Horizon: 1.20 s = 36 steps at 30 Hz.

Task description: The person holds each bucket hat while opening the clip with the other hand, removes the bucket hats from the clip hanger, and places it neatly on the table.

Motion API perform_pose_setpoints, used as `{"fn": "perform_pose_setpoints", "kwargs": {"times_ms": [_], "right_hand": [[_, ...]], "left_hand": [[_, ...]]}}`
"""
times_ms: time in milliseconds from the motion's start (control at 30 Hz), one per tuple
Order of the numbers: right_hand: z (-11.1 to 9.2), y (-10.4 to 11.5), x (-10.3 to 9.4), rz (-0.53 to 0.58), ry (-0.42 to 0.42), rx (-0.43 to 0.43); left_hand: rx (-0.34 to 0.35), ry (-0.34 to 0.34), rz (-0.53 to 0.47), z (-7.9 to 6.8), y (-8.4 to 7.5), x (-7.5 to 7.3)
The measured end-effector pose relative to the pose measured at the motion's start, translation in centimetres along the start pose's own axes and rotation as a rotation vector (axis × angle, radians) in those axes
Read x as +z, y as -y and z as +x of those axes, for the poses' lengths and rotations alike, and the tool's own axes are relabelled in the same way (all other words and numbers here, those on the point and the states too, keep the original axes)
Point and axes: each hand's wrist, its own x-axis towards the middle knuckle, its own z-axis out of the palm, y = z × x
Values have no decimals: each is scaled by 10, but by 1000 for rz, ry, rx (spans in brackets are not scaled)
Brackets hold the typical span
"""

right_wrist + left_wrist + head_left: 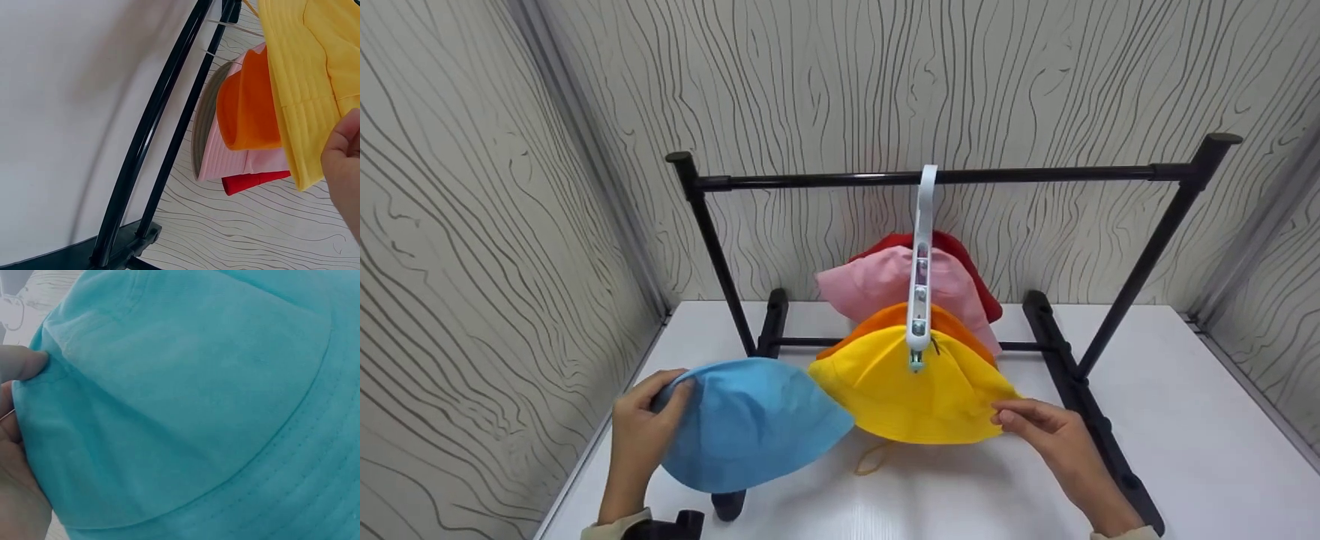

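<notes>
My left hand [649, 424] pinches a light blue bucket hat [757, 427] by its crown, thumb in front, off to the left of the hanging hats. In the left wrist view, the blue hat [185, 388] fills most of the picture. A yellow bucket hat [885, 390] hangs from the front clip of a white clip hanger [922, 255]. The right hand [1054, 442] pinches the yellow hat's brim at its right edge. Behind it hang an orange hat [881, 321], a pink hat [870, 277] and a red hat [960, 251].
The hanger hooks over the top bar [810, 180] of a black rack, whose feet stand on a white table [1200, 420]. A thin yellow cord [870, 469] dangles below the yellow hat. Wood-pattern walls [772, 82] close in the back and sides.
</notes>
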Motion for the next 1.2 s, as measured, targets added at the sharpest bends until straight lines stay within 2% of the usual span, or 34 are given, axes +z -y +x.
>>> {"fn": "perform_pose_setpoints", "kwargs": {"times_ms": [333,633,800,1100,1200], "right_hand": [[1,-6,0,-37,-15,23],[2,-9,-2,-27,-26,32],[0,-10,-4,-22,-38,34],[-2,-12,-5,-41,-44,41],[-3,-12,-7,-46,-40,36]], "left_hand": [[-159,-63,-1,-8,9,-12],[-286,-130,87,-12,19,-20],[-331,-160,92,-16,24,-21],[-376,-229,64,-21,37,-23],[-390,-256,83,-24,40,-23]]}}
